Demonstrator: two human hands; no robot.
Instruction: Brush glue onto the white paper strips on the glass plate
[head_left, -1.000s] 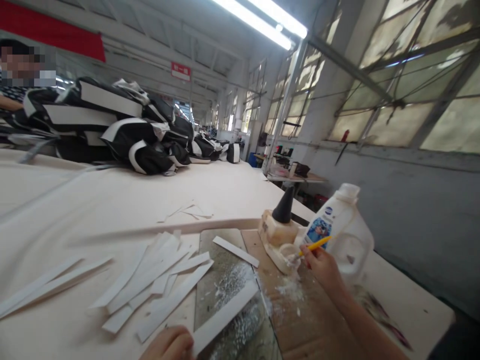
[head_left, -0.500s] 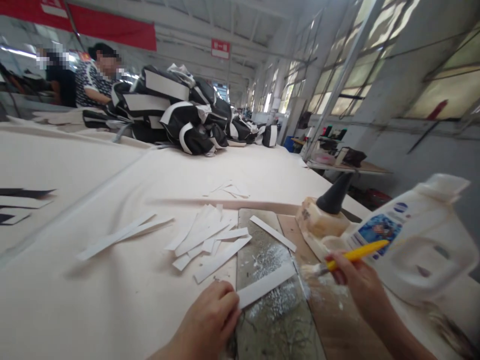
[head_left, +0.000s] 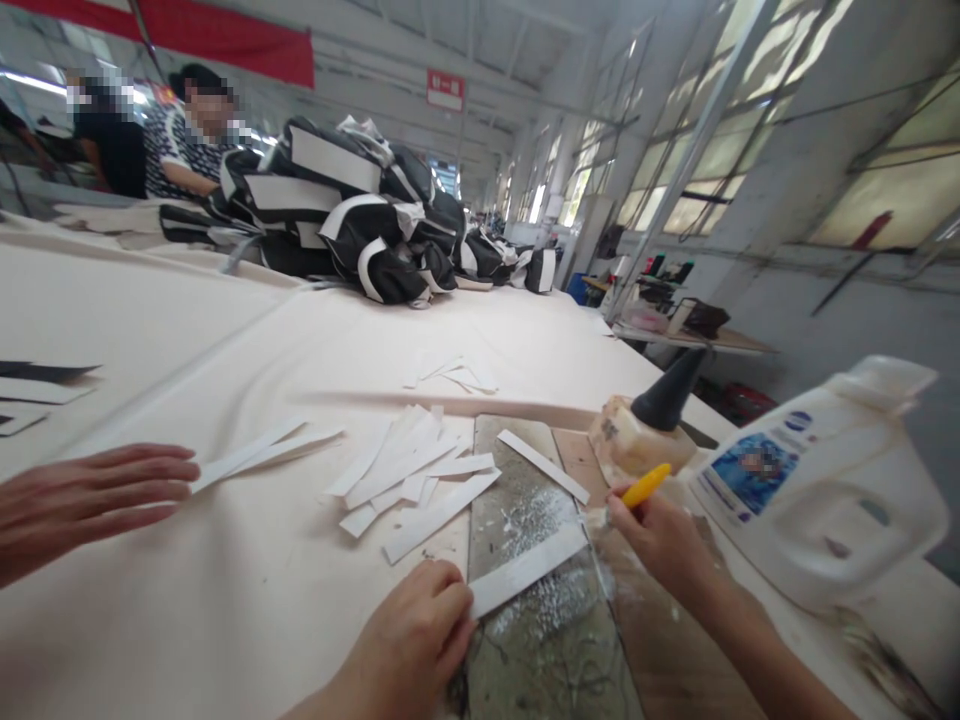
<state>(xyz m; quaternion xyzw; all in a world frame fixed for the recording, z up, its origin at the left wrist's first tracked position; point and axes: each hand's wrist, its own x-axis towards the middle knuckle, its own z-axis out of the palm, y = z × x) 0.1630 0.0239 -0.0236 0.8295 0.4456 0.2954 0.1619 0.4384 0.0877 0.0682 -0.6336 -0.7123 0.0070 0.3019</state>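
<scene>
On the tabletop (head_left: 255,590), a white strip (head_left: 529,572) is pinched across a board (head_left: 551,665) by the left hand (head_left: 416,625); a brush (head_left: 648,484) is gripped by the right hand (head_left: 664,545). If weakly pinned, the strip could be brushed askew.

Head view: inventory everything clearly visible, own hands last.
board: one, grey, foreground
gripped strip: one, white, across board
loose strips: several, white, on and left of board
paintbrush: one, yellow handle, right of gripped strip
cardboard: one, brown, right of board
cone-topped container: one, yellowish, beyond paintbrush
jug: one, white, right
tabletop: one, cream, foreground
bundles: uncounted, black and white, tabletop's far side
banner: one, red, upper left
windows: several, yellowish, upper right
co-workers: at least two, dark tops, upper left
another person's hand: one, bare, left edge
left hand: one, bare, on gripped strip
right hand: one, bare, holding paintbrush
</scene>
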